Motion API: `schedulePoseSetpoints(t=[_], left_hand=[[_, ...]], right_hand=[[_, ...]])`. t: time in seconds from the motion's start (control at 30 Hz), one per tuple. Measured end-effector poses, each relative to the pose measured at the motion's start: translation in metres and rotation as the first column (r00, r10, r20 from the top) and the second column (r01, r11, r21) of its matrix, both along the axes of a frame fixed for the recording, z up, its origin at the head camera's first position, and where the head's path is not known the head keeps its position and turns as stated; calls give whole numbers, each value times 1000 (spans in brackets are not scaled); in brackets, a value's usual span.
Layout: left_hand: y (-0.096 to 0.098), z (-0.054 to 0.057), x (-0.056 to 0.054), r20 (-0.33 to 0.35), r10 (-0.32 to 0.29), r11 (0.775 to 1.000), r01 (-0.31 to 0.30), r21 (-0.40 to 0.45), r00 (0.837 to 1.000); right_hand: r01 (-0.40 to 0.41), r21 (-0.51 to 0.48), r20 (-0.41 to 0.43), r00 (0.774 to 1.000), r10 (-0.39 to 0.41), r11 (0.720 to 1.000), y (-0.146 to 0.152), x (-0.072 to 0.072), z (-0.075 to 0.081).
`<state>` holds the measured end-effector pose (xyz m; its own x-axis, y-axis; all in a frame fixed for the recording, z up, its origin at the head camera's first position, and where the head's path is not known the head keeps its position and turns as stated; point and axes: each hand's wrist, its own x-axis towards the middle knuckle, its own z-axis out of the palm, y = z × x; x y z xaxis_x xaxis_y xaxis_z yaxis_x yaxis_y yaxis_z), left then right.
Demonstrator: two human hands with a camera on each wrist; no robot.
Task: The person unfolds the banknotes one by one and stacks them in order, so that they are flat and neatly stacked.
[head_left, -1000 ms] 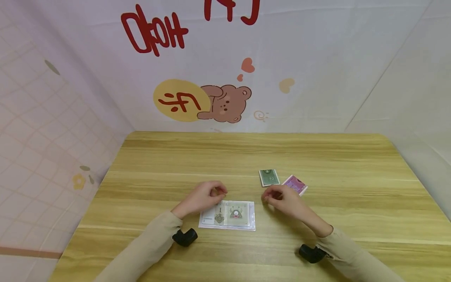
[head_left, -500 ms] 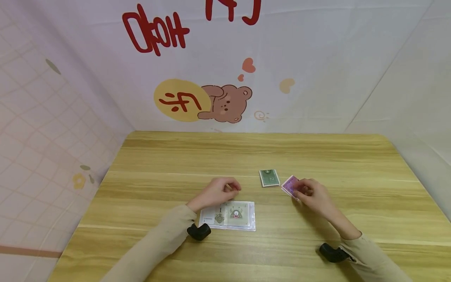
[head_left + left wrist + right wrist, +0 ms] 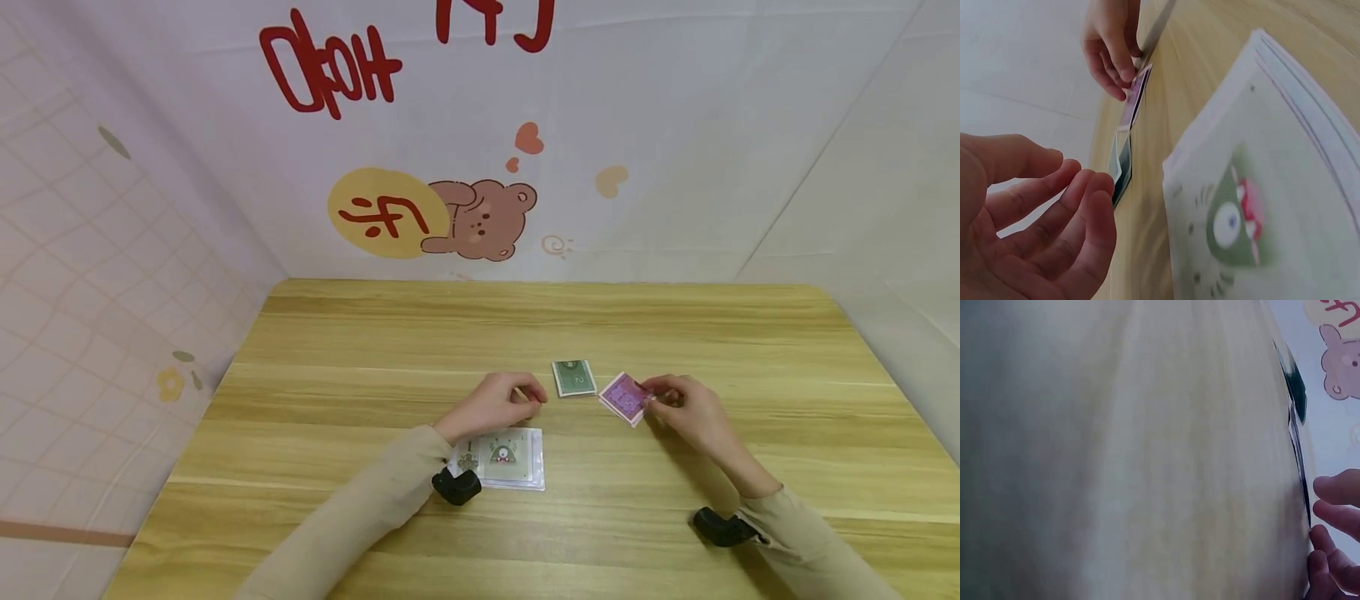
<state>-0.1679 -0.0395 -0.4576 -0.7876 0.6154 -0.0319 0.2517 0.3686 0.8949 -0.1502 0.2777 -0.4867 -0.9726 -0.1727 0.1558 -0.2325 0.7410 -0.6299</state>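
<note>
My left hand (image 3: 501,403) hovers over the far edge of a stack of pale banknotes (image 3: 504,457) marked 1, in a clear sleeve. Its fingers curl loosely and hold nothing, as the left wrist view shows. To the right, my right hand (image 3: 693,408) has its fingertips at the right corner of a purple folded banknote (image 3: 624,397). The thumb (image 3: 1338,487) and forefinger tips lie close together; no note shows between them. Left of the purple one, a green folded banknote (image 3: 575,379) marked 2 lies on the table, its fold lifted slightly in the left wrist view.
The wooden table (image 3: 375,333) ends at a white cloth backdrop (image 3: 675,100) printed with a bear and red characters. Both wrists carry a black camera mount (image 3: 456,486) near the sleeve.
My left hand has drifted right across the stack's far edge. My right hand has moved right, from beside the green note over the purple one to its right corner.
</note>
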Motion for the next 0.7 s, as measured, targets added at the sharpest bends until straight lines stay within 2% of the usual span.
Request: schedulePoseSetpoints(t=[0.13,0.3,0.53,0.7], left_hand=[[19,3,-1,35,-7,999,6,32,999],[44,8,-7,47,8,999,-10,39,999],[77,7,-12,93,28,999,-31,27,995],[95,8,-15,73,33,999,-33,-9,997]], right_hand=[[-6,-9,-10,1000,6,1000,2,-4,-3],[-7,-9,-25,1000,7,1000,2,-5,-4],[11,-2,-3,1000,-11,1000,2,-4,-6],[12,-6,-7,1000,-13,1000,0,-3,-5]])
